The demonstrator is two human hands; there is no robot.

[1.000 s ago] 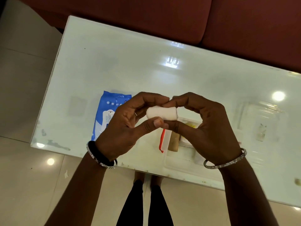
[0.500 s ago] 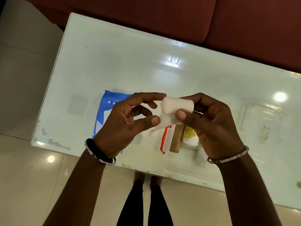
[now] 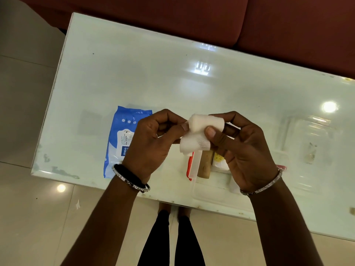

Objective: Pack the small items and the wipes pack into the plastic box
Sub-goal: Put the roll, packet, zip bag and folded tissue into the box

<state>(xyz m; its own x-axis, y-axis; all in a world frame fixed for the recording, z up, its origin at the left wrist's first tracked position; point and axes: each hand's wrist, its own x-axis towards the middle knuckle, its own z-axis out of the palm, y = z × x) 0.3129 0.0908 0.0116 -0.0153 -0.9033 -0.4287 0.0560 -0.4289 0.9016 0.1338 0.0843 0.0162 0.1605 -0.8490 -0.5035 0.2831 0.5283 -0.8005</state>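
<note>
Both hands hold a white gauze roll [image 3: 203, 127] above the table. My right hand [image 3: 244, 150] pinches the rolled part between thumb and fingers. My left hand [image 3: 151, 144] grips the loose end, which hangs partly unwound below the roll. A blue wipes pack [image 3: 123, 139] lies flat on the table, partly behind my left hand. The clear plastic box [image 3: 215, 191] sits under my right hand near the front edge. It holds a brown block [image 3: 205, 166] and a yellow-and-white packet [image 3: 219, 160]. A red-and-white item [image 3: 192, 166] rests at the box's left wall.
The white glass table [image 3: 153, 73] reflects ceiling lights. A clear lid [image 3: 315, 139] lies at the right. A dark red sofa [image 3: 192, 14] runs along the far edge. Beige floor tiles and my legs show below the front edge.
The gauze roll was compact between both hands one second ago. Its end has since come loose and hangs down, and my left hand has shifted to grip that end.
</note>
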